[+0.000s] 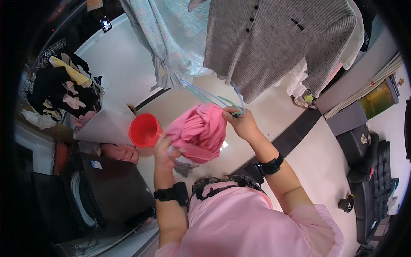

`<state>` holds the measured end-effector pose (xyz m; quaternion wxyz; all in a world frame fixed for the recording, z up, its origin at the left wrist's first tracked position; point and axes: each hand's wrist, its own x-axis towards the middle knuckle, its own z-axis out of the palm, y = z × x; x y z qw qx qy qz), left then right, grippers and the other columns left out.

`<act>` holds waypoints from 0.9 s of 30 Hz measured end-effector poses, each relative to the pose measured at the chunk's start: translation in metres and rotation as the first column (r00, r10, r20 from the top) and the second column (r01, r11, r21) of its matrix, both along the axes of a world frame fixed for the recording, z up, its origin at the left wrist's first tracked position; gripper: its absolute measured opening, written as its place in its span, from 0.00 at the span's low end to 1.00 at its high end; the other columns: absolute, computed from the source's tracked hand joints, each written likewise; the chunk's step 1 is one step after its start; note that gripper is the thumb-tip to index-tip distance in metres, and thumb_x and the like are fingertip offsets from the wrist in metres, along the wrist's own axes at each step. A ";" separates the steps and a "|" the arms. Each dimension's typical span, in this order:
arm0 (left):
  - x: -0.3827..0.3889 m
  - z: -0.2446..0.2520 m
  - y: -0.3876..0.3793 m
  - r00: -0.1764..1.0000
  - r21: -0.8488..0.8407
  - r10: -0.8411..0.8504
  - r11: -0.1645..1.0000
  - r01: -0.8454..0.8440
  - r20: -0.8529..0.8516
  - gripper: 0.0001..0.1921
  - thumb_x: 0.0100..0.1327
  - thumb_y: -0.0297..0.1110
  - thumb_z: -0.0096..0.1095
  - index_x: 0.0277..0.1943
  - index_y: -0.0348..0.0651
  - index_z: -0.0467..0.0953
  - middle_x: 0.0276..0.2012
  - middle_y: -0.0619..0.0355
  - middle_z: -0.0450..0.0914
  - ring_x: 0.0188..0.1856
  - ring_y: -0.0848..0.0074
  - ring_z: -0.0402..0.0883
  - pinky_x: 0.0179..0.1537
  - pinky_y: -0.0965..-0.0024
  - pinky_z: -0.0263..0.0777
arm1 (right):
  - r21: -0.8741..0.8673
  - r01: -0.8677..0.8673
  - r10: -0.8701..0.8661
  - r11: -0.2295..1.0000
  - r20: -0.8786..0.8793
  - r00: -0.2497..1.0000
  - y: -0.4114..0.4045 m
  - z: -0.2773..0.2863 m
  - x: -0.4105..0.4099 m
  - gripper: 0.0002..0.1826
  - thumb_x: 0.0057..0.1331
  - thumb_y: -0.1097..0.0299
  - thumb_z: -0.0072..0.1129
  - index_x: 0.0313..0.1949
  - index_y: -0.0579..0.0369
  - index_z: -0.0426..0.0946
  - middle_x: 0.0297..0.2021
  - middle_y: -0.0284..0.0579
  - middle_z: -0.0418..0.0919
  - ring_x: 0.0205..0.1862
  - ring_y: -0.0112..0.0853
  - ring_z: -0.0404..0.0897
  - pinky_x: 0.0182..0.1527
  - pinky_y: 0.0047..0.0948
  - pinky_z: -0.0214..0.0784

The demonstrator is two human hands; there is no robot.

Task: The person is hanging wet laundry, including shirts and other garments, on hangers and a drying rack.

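Between my hands is a bunched pink garment (202,131), held up in front of my body. My left hand (165,152) grips its lower left side and is a little blurred. A small greyish cloth (184,165) hangs just below that hand; whether it is held too, I cannot tell. My right hand (242,122) pinches the garment's upper right edge. That same hand also holds several thin blue and green hangers (210,94), which stick out away from me. Part of the hangers is hidden behind the pink cloth and the fingers.
A red bucket (146,130) stands on the floor at the left. Beside it are a dark washing machine (112,186) and a pink cloth bundle (120,153). A grey ribbed cardigan (276,45) and a pale blue floral fabric (179,35) hang ahead. At right is a black sofa (380,167).
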<state>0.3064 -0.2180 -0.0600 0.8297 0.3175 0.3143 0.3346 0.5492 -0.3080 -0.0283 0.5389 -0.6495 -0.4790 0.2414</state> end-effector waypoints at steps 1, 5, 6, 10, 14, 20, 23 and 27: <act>0.001 0.015 0.002 0.968 -0.133 0.251 0.960 -0.246 0.023 0.17 0.60 0.30 0.50 0.53 0.40 0.68 0.33 0.56 0.76 0.16 0.79 0.69 0.15 0.76 0.62 | -0.024 0.008 -0.010 1.000 -0.064 0.998 0.000 -0.001 0.005 0.09 0.60 0.68 0.55 0.37 0.58 0.77 0.23 0.42 0.75 0.25 0.26 0.72 0.31 0.26 0.65; -0.038 -0.003 0.022 0.945 0.002 0.325 0.946 -0.325 0.027 0.14 0.62 0.33 0.48 0.49 0.40 0.68 0.37 0.56 0.76 0.14 0.81 0.66 0.13 0.79 0.58 | -0.080 -0.041 0.017 0.996 -0.276 0.961 0.003 0.020 0.001 0.08 0.62 0.70 0.53 0.34 0.62 0.76 0.23 0.31 0.73 0.27 0.19 0.68 0.31 0.20 0.62; -0.043 -0.006 0.022 0.966 0.087 0.244 0.968 -0.237 -0.087 0.14 0.62 0.34 0.51 0.48 0.40 0.68 0.43 0.56 0.74 0.13 0.83 0.65 0.11 0.81 0.55 | -0.072 -0.077 0.049 0.994 -0.323 0.945 0.003 0.021 -0.001 0.08 0.62 0.70 0.53 0.34 0.62 0.76 0.24 0.30 0.73 0.28 0.18 0.68 0.31 0.19 0.62; -0.024 -0.002 0.010 0.823 0.445 0.381 0.878 -0.179 -0.421 0.15 0.58 0.35 0.59 0.47 0.45 0.69 0.37 0.59 0.75 0.12 0.86 0.60 0.10 0.83 0.51 | -0.117 -0.087 0.048 0.989 -0.304 0.951 0.006 0.024 -0.006 0.08 0.62 0.70 0.53 0.34 0.63 0.76 0.23 0.31 0.73 0.28 0.18 0.68 0.31 0.20 0.62; 0.009 -0.016 0.002 0.837 0.635 0.098 0.700 0.326 -0.538 0.19 0.54 0.34 0.64 0.48 0.39 0.71 0.44 0.56 0.77 0.46 0.72 0.75 0.49 0.71 0.65 | -0.026 -0.059 0.056 0.998 -0.120 0.991 0.011 0.002 -0.013 0.08 0.61 0.69 0.55 0.33 0.63 0.76 0.23 0.32 0.73 0.27 0.19 0.68 0.31 0.22 0.62; 0.034 -0.019 -0.010 0.746 0.737 0.311 0.585 0.338 -0.589 0.14 0.54 0.29 0.57 0.45 0.39 0.75 0.31 0.56 0.80 0.29 0.73 0.78 0.32 0.71 0.71 | -0.059 -0.170 0.158 0.984 -0.168 0.973 0.007 0.006 -0.030 0.08 0.61 0.70 0.55 0.33 0.63 0.75 0.22 0.33 0.73 0.26 0.20 0.68 0.30 0.22 0.62; 0.011 0.008 -0.001 0.841 0.364 -0.032 0.892 0.267 -0.540 0.14 0.55 0.28 0.54 0.46 0.40 0.74 0.25 0.57 0.77 0.18 0.78 0.73 0.18 0.76 0.65 | -0.051 -0.126 0.113 0.991 -0.213 0.971 -0.002 0.007 -0.009 0.07 0.62 0.70 0.54 0.33 0.62 0.75 0.22 0.33 0.73 0.26 0.20 0.68 0.31 0.22 0.63; -0.032 0.008 0.008 0.937 0.295 0.298 0.926 -0.238 -0.181 0.14 0.57 0.28 0.50 0.46 0.36 0.72 0.23 0.61 0.74 0.12 0.84 0.66 0.10 0.82 0.52 | -0.061 -0.006 0.004 0.998 -0.039 0.999 -0.012 -0.013 0.027 0.08 0.62 0.68 0.53 0.32 0.61 0.75 0.22 0.37 0.74 0.26 0.21 0.69 0.31 0.24 0.63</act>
